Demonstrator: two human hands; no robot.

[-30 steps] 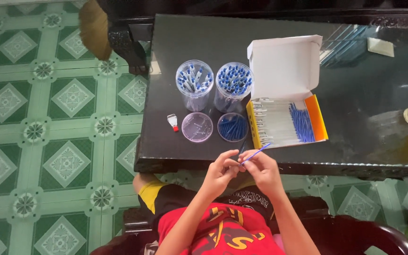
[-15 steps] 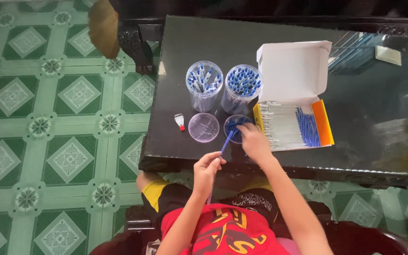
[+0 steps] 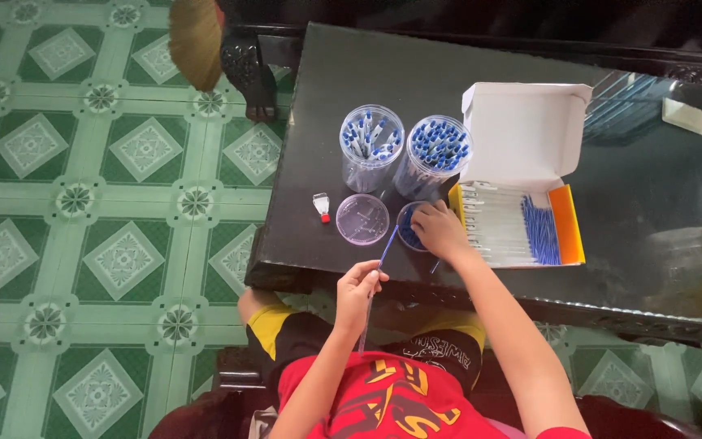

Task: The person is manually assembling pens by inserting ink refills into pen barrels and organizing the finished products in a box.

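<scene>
You are in a home's living room, doing small assembly piecework. The floor of glossy green ceramic tiles with white diamond and flower patterns [image 3: 83, 203] is a domestic one, and the low dark table with a glass top [image 3: 530, 65] stands on a carved black wooden leg [image 3: 247, 69], like parlour furniture.

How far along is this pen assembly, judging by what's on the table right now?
Well along, it seems: two clear tubs already stand full of blue-capped pens. In hand: the left hand holds a pen barrel while the right hand reaches into the small lid of blue parts. Left: clear barrels and blue refills in the open box.
</scene>
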